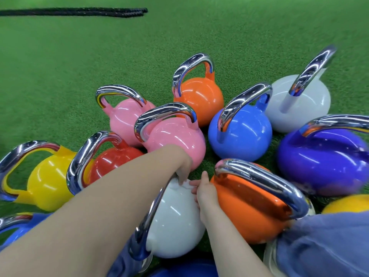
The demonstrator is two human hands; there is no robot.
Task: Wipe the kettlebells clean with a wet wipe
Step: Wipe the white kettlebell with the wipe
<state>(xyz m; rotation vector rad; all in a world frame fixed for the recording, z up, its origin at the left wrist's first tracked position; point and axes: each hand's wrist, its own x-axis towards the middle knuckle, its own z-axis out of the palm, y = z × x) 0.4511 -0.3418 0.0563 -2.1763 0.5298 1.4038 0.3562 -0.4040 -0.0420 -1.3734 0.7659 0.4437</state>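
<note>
A white kettlebell (175, 220) with a chrome handle lies tilted on the turf right in front of me. A crumpled white wet wipe (185, 185) sits on its far upper side. My left hand (183, 168) reaches over the handle and its curled fingers hold the wipe against the white shell. My right hand (204, 191) lies on the kettlebell's right flank with the thumb up and a fingertip touching the wipe. Part of the wipe is hidden under my left fingers.
Several coloured kettlebells crowd round: orange (247, 208) at my right wrist, pink (177, 140) beyond my hands, red (113, 162) and yellow (48, 184) to the left, blue (243, 134) and purple (323, 162) to the right. Green turf (79, 66) stretches beyond, with a black rope (79, 12) far off.
</note>
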